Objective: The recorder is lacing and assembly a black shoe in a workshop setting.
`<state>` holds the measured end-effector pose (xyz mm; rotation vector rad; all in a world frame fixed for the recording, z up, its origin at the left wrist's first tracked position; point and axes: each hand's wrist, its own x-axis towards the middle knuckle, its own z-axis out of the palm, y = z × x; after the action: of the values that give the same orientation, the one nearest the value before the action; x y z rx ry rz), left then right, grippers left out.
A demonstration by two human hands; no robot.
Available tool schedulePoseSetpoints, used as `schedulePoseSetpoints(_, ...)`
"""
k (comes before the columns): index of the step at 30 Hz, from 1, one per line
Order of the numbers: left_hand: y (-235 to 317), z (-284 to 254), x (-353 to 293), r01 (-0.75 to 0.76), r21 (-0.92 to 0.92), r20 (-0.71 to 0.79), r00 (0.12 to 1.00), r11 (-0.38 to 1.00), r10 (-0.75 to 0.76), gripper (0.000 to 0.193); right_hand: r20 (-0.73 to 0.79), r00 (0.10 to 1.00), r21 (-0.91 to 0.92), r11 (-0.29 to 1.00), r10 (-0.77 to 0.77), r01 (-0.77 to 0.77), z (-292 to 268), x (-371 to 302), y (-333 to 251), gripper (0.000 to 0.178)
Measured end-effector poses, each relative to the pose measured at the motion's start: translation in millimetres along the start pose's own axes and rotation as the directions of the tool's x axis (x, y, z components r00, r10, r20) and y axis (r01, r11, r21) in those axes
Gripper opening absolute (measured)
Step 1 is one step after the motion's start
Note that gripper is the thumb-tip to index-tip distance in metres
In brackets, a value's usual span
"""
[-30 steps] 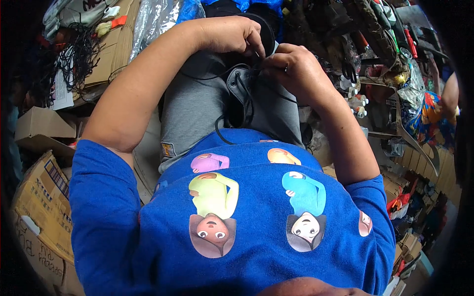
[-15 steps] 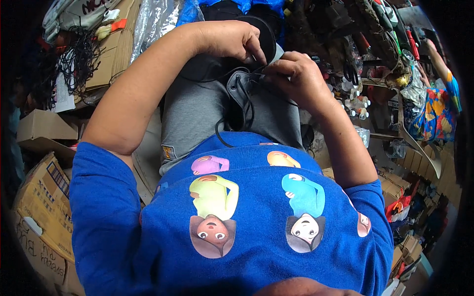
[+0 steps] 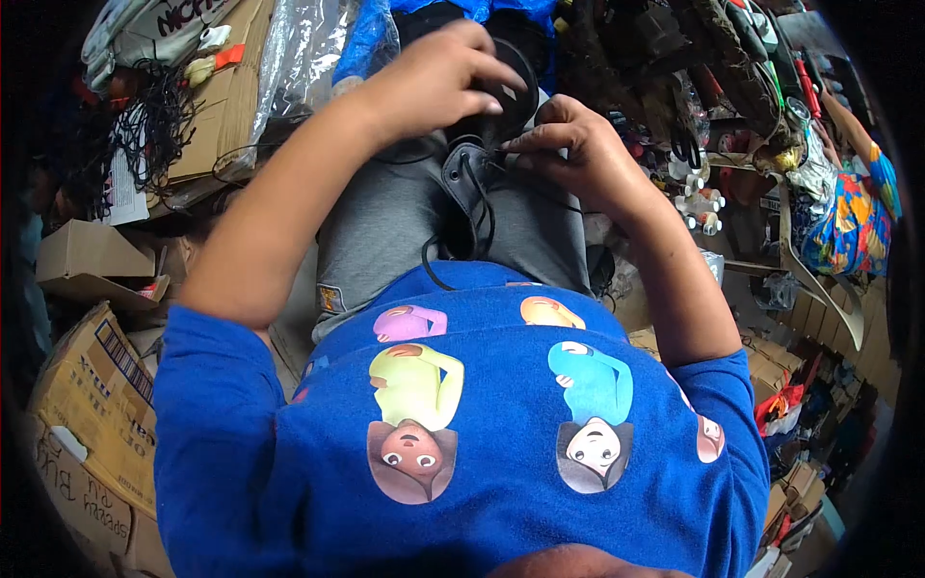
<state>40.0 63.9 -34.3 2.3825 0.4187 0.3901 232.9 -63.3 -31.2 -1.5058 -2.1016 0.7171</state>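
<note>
A black shoe (image 3: pixel 463 189) lies across my lap, with an eyelet showing on its side. A black shoelace (image 3: pixel 431 260) loops out of it and hangs toward my shirt. My right hand (image 3: pixel 576 146) is closed, thumb and finger pinching a dark lace end close beside the eyelets. Above the shoe, my left hand (image 3: pixel 450 82) is raised with fingers apart and slightly blurred; nothing shows in it. Beyond its fingertips is a round black piece (image 3: pixel 517 91), partly covered by the hand.
Cardboard boxes (image 3: pixel 96 400) stand at the left, below a tangle of black laces (image 3: pixel 159 125) and clear plastic wrap (image 3: pixel 303 63). Small white-capped bottles (image 3: pixel 701 204) crowd the right side. Another person's arm (image 3: pixel 850 123) shows at the far right.
My left hand has lifted off the shoe and its fingers have spread, moving slightly left and away. The right hand stays beside the eyelets. The shoe has barely moved.
</note>
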Motion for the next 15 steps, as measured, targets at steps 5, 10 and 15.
schedulePoseSetpoints(5,38.8,9.1,-53.3,0.302,0.022,-0.028,0.953,0.953,-0.302,0.044,0.171,0.974,0.28,0.941,0.145,-0.19,-3.7,-2.8,12.5,0.027)
schedulePoseSetpoints(10,60.1,28.8,-72.6,0.338,-0.128,-0.121,0.928,0.932,-0.353,0.026,0.257,0.959,0.338,0.918,0.123,-0.208,-4.5,1.6,21.3,0.03)
schedulePoseSetpoints(15,55.7,51.4,-90.9,0.177,0.003,-0.328,0.93,0.984,-0.166,0.027,0.305,0.941,0.398,0.878,0.146,-0.265,-6.5,3.7,17.8,0.031)
